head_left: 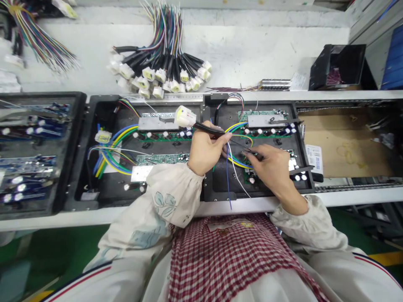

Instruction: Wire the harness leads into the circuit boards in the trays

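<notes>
Head view: the white bench (252, 46) runs across, both ends cut off. At its near edge lies a black moulded plastic tray (208, 188) carrying green circuit boards (163, 158). Toward the far edge rests a bundle of multicoloured wires with white plugs (163, 71). Over the tray's middle, the left hand (204, 149) pinches a black-sleeved cable (208, 129) that ends in a white plastic connector (185, 116). The right hand (273, 167) has its fingers pressed together on a thin dark piece (252, 152), too small to identify. Loose blue and white wires (229, 167) hang between the hands.
</notes>
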A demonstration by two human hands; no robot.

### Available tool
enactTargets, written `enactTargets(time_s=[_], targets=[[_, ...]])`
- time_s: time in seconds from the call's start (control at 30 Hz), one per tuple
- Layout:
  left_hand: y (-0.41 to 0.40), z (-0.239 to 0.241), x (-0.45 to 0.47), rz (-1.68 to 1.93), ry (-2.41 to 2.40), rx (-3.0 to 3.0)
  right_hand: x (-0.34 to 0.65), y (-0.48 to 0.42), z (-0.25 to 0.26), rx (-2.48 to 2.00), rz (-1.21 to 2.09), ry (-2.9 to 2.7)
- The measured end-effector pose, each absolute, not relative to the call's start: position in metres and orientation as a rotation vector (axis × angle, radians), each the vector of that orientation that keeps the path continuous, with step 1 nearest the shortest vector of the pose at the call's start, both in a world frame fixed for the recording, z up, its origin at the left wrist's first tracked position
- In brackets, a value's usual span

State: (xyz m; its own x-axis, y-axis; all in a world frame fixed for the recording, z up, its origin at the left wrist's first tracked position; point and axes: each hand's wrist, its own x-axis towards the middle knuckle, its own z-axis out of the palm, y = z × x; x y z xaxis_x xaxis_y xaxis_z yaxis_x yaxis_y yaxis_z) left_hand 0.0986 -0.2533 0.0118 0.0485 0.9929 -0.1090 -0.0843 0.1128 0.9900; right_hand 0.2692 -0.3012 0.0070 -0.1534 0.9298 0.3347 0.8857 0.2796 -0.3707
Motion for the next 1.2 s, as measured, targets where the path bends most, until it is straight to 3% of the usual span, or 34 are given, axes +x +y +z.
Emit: enactTargets(time_s=[0.37,0.63,0.7,0.8,1.2], targets=[[-0.253,0.012,0.099,1.165,1.171,1.108,0.268,-0.310,0.020,-1.706,0.200,-2.179],[-0.251,0.005,0.099,1.206,1.190,1.117,0.279,-0.353,0.047,-1.474,0.967,-2.297],[-0.251,0.005,0.099,1.213,1.185,1.128,0.296,-0.340,0.048,-1.546,0.883,-2.077],[-0.253,0.005,0.099,1.216,1.199,1.168,0.314,-0.304,0.037,-1.785,0.469,-1.827],[-0.258,0.005,0.098,1.196,1.193,1.271,0.318,-0.282,0.011,-1.875,0.458,-1.810]])
